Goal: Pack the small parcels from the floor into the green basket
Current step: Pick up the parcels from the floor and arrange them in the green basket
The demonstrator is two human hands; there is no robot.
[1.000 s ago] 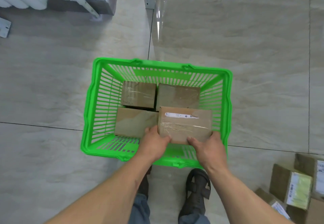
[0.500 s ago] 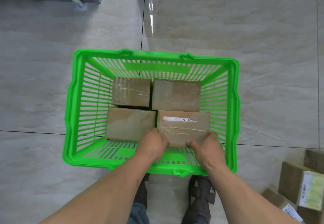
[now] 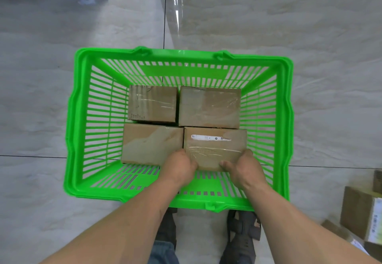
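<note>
Floor: pale glossy floor tiles with dark grout lines run under everything.
Feet: dark sandals stand just behind the basket's near rim.
Loose parcels: more cardboard boxes sit on the floor at the lower right, apart from the basket.
Left hand: its grip is clenched on the near left corner of the labelled parcel, thumb on top.
Right hand: its grip is clamped on the same parcel's near right corner.
Labelled parcel: it lies in the near right of the green basket, white strip label up, touching its neighbours.
Near left parcel: flat on the basket bottom, tight against the held one.
Far parcels: far left parcel and far right parcel fill the back row.
In the way: nothing overlaps the held parcel; the basket's right wall is close beside it.
Change: compared with half a second ago, the parcel sits lower among the others and the camera is closer to the basket.
</note>
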